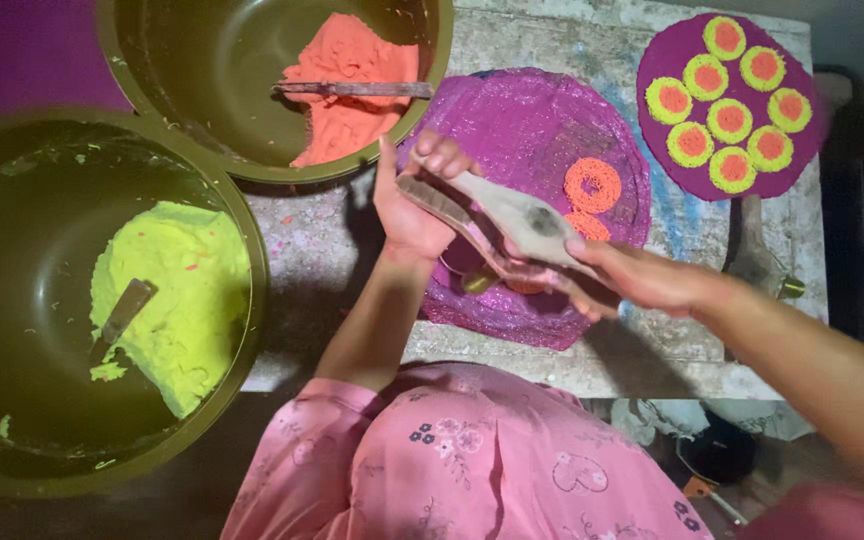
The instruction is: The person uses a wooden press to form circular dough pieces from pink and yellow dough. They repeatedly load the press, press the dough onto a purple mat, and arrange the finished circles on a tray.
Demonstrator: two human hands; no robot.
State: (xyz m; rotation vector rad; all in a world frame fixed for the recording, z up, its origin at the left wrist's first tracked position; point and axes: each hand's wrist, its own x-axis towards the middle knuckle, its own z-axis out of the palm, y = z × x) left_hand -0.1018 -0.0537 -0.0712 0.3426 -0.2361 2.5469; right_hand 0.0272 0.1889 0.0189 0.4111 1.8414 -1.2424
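Wooden and hinged, the two-armed press (pixel 512 215) sits between both hands above the near edge of a round purple mat (pixel 522 130). The left hand (pixel 407 205) is clamped on the far-left ends of the arms, fingers curled over the top; the right hand (pixel 632 280) is closed around the near-right end, thumb lying along the upper arm. The press hangs over the mat, not resting on it.

On the mat, right of the press, lies one finished orange noodle ring (pixel 592 183), with part of a second ring (pixel 587 225) touching the edge of the press. A smaller purple mat (pixel 727 175) at far right carries eight yellow-green rings with orange centres (pixel 727 120). To the left stand two olive bowls: the far bowl (pixel 122 60) holds orange dough (pixel 352 85) with a flat stick (pixel 357 89) across it, the near bowl (pixel 252 300) holds yellow-green dough (pixel 172 300) with a spatula (pixel 122 312) sunk in. All rest on a rough, paint-stained surface (pixel 322 250).

The likely risks, as I judge them: the press hovers just beside the partly hidden ring, so a dip of the right hand could smear or flatten it. Uneven squeezing between the two hands could send strands out crooked or broken. The mat overhangs the near edge of the surface, and a push downward there could tip it toward the lap in pink floral cloth (pixel 472 450).
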